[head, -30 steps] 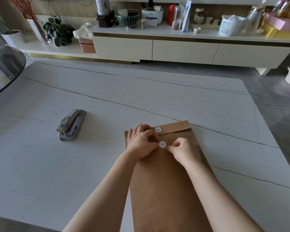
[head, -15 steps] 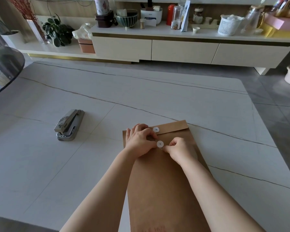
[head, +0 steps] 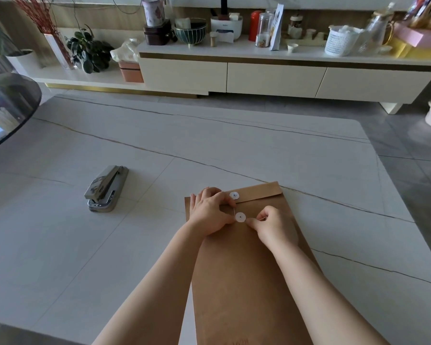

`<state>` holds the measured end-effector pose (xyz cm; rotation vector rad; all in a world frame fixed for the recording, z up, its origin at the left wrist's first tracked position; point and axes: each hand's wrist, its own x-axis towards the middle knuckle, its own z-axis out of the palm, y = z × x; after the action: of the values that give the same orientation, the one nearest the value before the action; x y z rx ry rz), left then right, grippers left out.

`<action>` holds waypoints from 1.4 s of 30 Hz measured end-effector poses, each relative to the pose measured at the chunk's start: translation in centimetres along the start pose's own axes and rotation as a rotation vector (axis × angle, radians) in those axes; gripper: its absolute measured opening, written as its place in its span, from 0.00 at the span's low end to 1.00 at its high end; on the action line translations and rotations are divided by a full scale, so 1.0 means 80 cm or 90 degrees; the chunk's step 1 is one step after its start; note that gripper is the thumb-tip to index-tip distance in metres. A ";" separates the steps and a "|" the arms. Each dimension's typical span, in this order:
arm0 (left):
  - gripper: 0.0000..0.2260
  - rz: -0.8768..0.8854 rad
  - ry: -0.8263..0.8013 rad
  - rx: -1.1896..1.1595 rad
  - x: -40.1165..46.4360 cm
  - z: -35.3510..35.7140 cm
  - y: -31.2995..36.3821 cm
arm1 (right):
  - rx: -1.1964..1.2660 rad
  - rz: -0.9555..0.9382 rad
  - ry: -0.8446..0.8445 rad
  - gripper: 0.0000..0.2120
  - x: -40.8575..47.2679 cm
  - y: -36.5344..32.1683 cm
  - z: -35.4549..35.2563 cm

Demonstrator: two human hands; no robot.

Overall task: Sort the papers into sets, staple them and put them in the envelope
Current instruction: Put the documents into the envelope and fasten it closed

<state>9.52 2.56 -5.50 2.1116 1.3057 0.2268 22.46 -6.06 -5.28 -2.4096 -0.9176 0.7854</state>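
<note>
You are on the closing step, as I judge it: no loose papers show on the bench [head: 234,145], and the flap of the envelope [head: 246,270] is folded down over the body. The envelope lies flat at the near middle of the bench, its far end under your hands. Your left hand [head: 209,212] rests on that end just left of the two white discs, fingers curled, thumb and fingertips at the lower disc [head: 240,217]; whether it pinches the string I cannot tell. Your right hand [head: 271,227] sits just right of the lower disc, fingers curled, pinching the thin string [head: 261,218] (it is faint here). Next, wind the string round the discs, keeping it taut. The stapler [head: 106,189] lies well apart at the left.
</note>
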 end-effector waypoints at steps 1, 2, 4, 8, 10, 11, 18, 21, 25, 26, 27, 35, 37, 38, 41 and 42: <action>0.12 0.003 0.001 -0.002 0.000 0.000 0.000 | -0.001 -0.005 0.002 0.10 -0.001 0.001 0.000; 0.12 0.006 0.002 -0.003 0.000 0.000 -0.001 | -0.002 -0.009 0.003 0.10 -0.001 0.001 0.000; 0.12 0.012 0.005 -0.004 -0.001 0.001 -0.002 | -0.002 -0.017 0.005 0.11 -0.002 0.003 -0.001; 0.11 0.018 0.014 -0.001 -0.002 0.001 -0.004 | -0.004 -0.024 0.007 0.11 -0.003 0.003 -0.002; 0.11 0.017 0.014 -0.001 -0.002 0.001 -0.004 | -0.001 -0.025 0.005 0.11 -0.003 0.003 -0.002; 0.11 0.016 0.014 -0.001 -0.002 0.001 -0.004 | 0.000 -0.026 0.000 0.11 -0.003 0.003 -0.001; 0.11 0.013 0.026 -0.005 -0.002 0.003 -0.004 | 0.000 -0.022 -0.032 0.10 -0.005 0.001 -0.003; 0.09 0.005 0.035 -0.001 -0.002 0.006 -0.002 | 0.001 -0.024 -0.037 0.09 -0.004 0.002 -0.004; 0.09 0.004 0.036 -0.010 -0.003 0.005 -0.001 | 0.017 -0.013 -0.020 0.08 -0.002 0.003 -0.005; 0.09 0.004 0.035 -0.014 -0.003 0.005 -0.002 | 0.022 -0.005 -0.012 0.07 -0.001 0.003 -0.006; 0.08 0.005 0.034 -0.018 -0.003 0.005 -0.003 | 0.026 0.005 -0.001 0.07 0.000 0.004 -0.007; 0.09 0.015 0.033 -0.042 -0.004 0.001 -0.003 | 0.081 -0.029 0.012 0.08 -0.002 0.012 -0.010; 0.14 0.018 0.021 -0.049 -0.005 -0.001 -0.004 | 0.106 -0.048 0.001 0.07 -0.002 0.013 -0.008; 0.15 0.024 0.017 -0.036 -0.005 -0.002 -0.004 | 0.117 -0.054 -0.001 0.06 -0.001 0.013 -0.008; 0.17 0.033 0.015 0.019 -0.004 0.001 -0.001 | 0.129 -0.065 0.007 0.05 -0.001 0.015 -0.008; 0.19 0.027 0.013 0.020 -0.003 0.001 0.001 | 0.121 -0.071 0.007 0.05 -0.002 0.015 -0.008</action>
<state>9.47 2.27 -5.46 2.1706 1.2847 0.2483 23.31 -7.16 -5.44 -2.1775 -0.9213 0.7805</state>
